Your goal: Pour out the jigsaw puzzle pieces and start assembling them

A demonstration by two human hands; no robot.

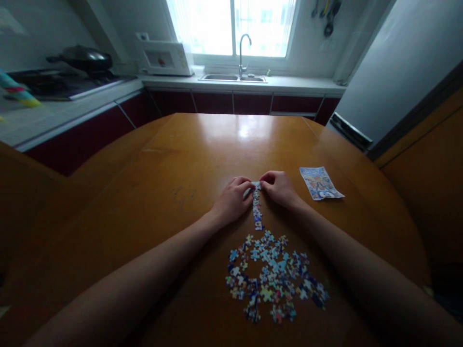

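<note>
A narrow strip of joined jigsaw pieces [256, 205] runs away from me along the wooden table, with a short row of pieces across its far end. My left hand [236, 195] lies on the left of that end, its fingers curled and the tips pressing on the edge of the strip. At the right corner, my right hand [278, 187] pinches a jigsaw piece [258, 184] between thumb and fingertips; the fingers partly hide it. Closer to me, many loose jigsaw pieces [273, 270] lie spread in a rough heap.
A printed picture sheet [320, 183] lies to the right of my right hand on the round-edged table [173, 154]. Beyond are a counter with a sink [233, 78], a white microwave [164, 58], and a pan [87, 59] on the stove. A fridge [401, 62] stands at right.
</note>
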